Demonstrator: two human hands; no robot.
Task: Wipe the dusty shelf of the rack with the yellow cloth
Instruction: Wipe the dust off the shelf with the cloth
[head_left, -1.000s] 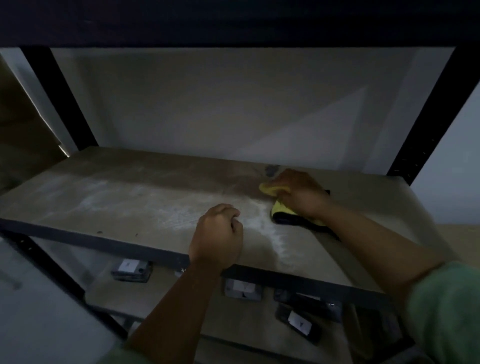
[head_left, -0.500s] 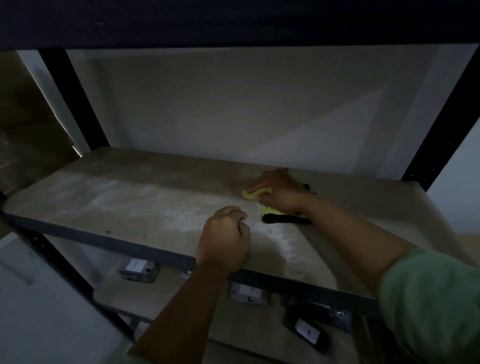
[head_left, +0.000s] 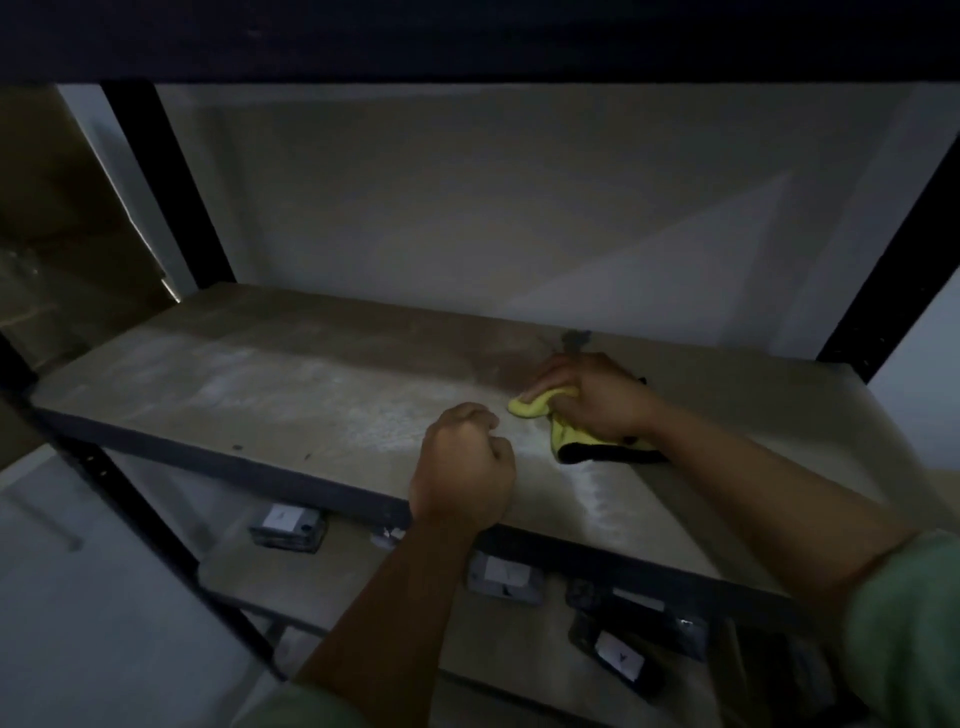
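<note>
My right hand (head_left: 597, 397) presses the bunched yellow cloth (head_left: 558, 423) flat on the shelf (head_left: 260, 395), toward its back and right of centre; the pale dust lies leftward along the shelf's length, open room there; my left hand (head_left: 465, 470), an empty fist, rests at the shelf's front edge.

A pale wall (head_left: 519, 208) stands behind the rack, crossed by a lighter wedge of light toward the right. On the lower shelf (head_left: 363, 587) lie several small dark boxes with white labels: one at the left (head_left: 287, 526), one near the middle (head_left: 506, 576), and a darker one lying askew at the right (head_left: 618, 657), each apart from the others. A brown cardboard panel (head_left: 57, 218) leans at the far left, its lit edge showing as a thin bright line, and a light floor (head_left: 67, 597) fills the lower left corner.
</note>
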